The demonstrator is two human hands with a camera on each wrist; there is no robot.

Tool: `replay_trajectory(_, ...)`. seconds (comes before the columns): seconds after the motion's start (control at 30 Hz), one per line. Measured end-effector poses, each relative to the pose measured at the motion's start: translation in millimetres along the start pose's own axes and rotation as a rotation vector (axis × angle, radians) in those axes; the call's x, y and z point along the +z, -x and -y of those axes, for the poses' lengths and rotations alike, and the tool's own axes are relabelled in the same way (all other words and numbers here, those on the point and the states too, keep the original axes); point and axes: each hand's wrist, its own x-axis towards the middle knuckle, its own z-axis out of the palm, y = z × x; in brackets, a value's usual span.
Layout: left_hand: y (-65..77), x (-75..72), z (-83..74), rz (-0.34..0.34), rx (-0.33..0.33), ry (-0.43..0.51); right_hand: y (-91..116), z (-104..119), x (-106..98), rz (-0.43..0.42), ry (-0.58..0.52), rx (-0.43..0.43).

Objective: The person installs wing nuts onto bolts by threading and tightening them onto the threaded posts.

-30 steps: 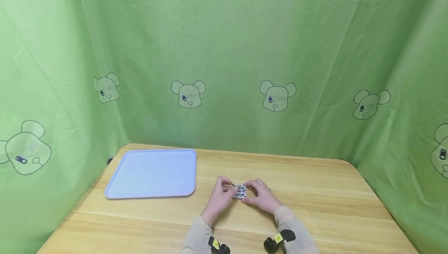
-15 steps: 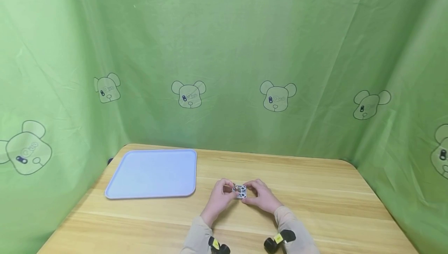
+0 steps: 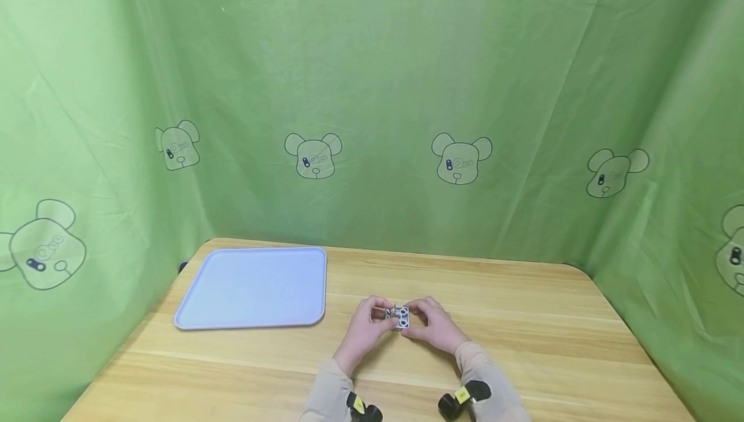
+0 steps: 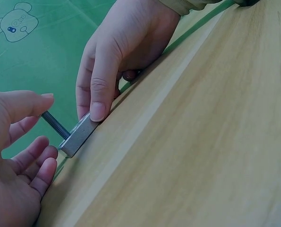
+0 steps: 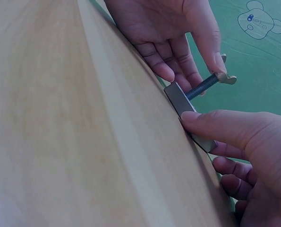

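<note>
A small square metal plate (image 3: 403,318) with round holes lies low over the table between my two hands. My right hand (image 3: 437,327) grips its right side, thumb on the near edge and fingers at the far edge. From the plate's left part a threaded wing screw (image 5: 204,87) stands up, its brass-coloured wings at the top. My left hand (image 3: 366,329) has its thumb against the wing head and its fingers curled around the far side of the screw. In the left wrist view, the left thumb hides the wings, while the screw's thread shows below it.
A light blue rectangular tray (image 3: 256,289) lies at the back left of the wooden table (image 3: 494,293). Green curtains (image 3: 383,86) with bear-head prints hang behind the table and at both sides. Each sleeve carries a black wrist camera (image 3: 450,406).
My left fingers and thumb have shifted around the wing screw, and more of its head shows between them now. The right hand keeps its grip on the plate in the same place.
</note>
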Motion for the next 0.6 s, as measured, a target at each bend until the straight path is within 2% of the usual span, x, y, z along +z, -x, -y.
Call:
replay_trajectory(0.33,-2.2,-1.4,2.8,0.004,0.046,-0.079,-0.2,-0.2,-0.4,0.002,0.009,0.000)
replay_trajectory(0.6,-1.0,-1.8,1.6,0.016,0.051,-0.115,0.1,-0.8,-0.3,0.003,0.011,-0.002)
